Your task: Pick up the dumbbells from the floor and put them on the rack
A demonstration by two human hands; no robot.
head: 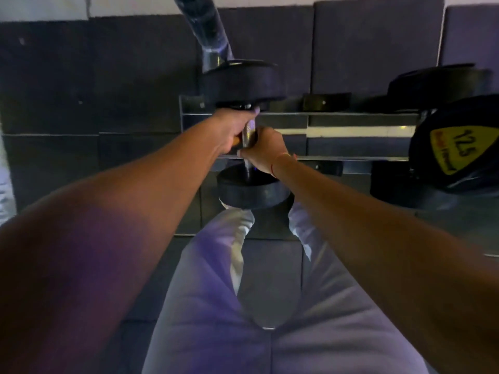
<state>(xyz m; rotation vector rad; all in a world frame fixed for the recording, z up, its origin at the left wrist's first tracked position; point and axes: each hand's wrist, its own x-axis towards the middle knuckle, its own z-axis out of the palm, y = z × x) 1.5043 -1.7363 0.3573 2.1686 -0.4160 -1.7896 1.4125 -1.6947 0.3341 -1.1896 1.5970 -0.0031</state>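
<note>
While both hands clasp its handle, the dumbbell (249, 136) hangs over the rack (351, 114), its long axis running straight away from the person, crosswise to the rails. The far head lies at or beyond the rear rail; the near head lies on the person's side of the front rail, above the thighs. The left hand (232, 130) is wrapped round the upper, farther part of the chrome handle, thumb close under the far head. The right hand (263, 151) is wrapped round the lower, nearer part, just above the near head, and touches the left. Both hands are thus clamped on the handle, stacked along it, the left farther out.

Whether either head already bears on a rail cannot be told: the picture is dim and the hands hide the points of contact. Judged from this pose, the task is at the placing step, and the dumbbell is not on the floor.

The relation that governs the next move is axis to rails. With the handle spanning the gap, a straight lowering would probably seat each head on its own rail. The hands lie between the rails, so fingers may be pinched if the weight drops.

A second dumbbell (442, 141), with a yellow label, sits on the rack to the right, well apart. A dark post (205, 31) rises behind the far head.
</note>
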